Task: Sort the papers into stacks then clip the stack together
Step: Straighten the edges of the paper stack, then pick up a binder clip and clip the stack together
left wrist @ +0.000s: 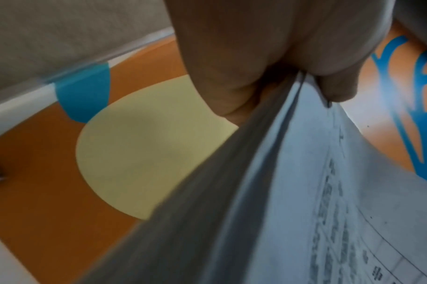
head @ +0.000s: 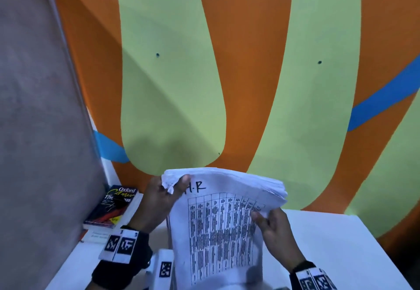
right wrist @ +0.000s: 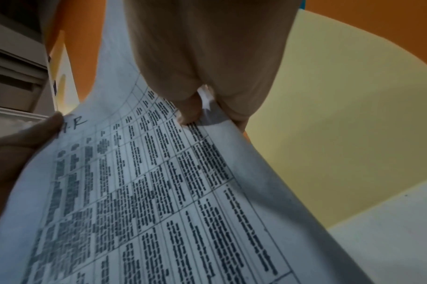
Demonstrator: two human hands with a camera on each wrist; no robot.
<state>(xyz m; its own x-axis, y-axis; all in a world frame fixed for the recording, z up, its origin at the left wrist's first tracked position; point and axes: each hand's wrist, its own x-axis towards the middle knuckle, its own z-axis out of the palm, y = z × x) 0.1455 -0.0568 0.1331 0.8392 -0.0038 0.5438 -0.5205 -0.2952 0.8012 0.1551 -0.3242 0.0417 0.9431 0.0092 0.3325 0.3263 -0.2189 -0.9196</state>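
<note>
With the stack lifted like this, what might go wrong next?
1. The thick stack of white printed papers is held up only at its top corners, by the left hand and the right hand; its top edges look fanned, so sheets may slip out of order.
2. The crumpled corner under the left thumb may tear.

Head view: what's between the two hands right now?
The stack of papers spans the gap: the left hand pinches its top left corner, the right hand its right edge. The head view shows this.
</note>
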